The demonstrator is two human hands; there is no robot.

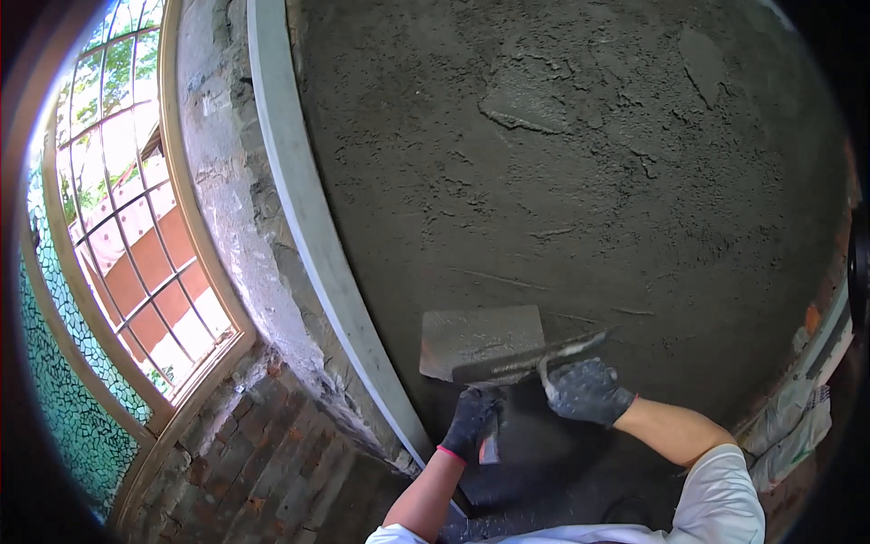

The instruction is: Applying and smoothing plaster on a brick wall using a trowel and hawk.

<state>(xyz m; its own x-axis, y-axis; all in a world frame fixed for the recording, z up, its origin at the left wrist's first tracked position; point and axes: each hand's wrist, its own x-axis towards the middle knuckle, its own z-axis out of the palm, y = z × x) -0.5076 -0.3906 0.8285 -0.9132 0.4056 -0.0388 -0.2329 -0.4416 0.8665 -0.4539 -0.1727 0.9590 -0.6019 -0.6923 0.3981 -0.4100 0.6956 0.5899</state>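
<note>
2 dark-gloved hands: left hand [473, 419] gripping 1 flat grey mortar-caked board [480, 341]; right hand [584, 390] clenching 1 smeared steel trowel [535, 361], pressing against rough wet grey plaster wall [580, 181] above.

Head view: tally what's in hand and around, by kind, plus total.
Gloved hands: 2, left hand, right hand
Trowels: 1, trowel in the right hand
Mortar boards: 1, hawk above the left hand
Wet plaster wall: 1
Metal guide strip: 1
Windows: 1
Total: 7
</note>
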